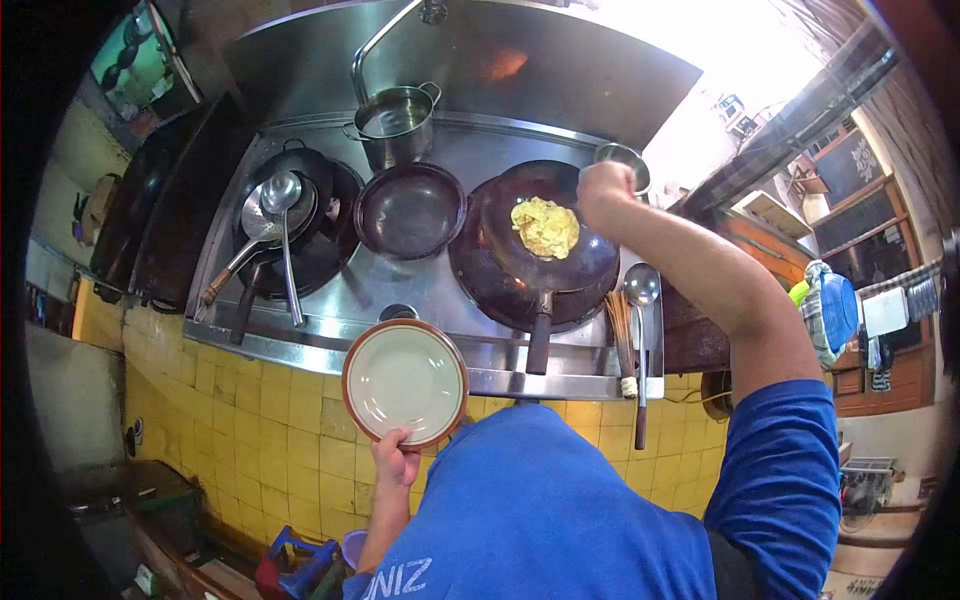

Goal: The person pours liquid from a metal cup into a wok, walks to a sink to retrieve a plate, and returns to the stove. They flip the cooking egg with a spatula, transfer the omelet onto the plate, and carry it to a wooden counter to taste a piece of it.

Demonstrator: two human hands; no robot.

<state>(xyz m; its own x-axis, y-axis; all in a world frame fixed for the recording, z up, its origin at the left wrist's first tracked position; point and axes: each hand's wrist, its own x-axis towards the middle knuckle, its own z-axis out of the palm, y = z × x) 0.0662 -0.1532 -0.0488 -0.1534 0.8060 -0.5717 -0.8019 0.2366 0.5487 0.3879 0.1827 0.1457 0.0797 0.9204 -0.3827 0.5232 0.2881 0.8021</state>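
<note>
My left hand [396, 462] grips the lower rim of a cream plate [406, 384] with a brown edge, thumb on top, in front of the stove. Cooked yellow egg [546, 228] lies in a dark wok [510, 262], whose handle points toward me. At the wok's upper right, my right hand [606, 188] is closed beside a round metal bowl [632, 162]; what its fingers hold, if anything, is hidden.
An empty dark pan [411, 211] and a metal pot [396, 125] stand left of the wok. Farther left, a ladle [282, 192] and a skimmer [262, 222] rest on another wok. A bamboo brush [622, 340] and a second ladle [641, 290] lie at the right.
</note>
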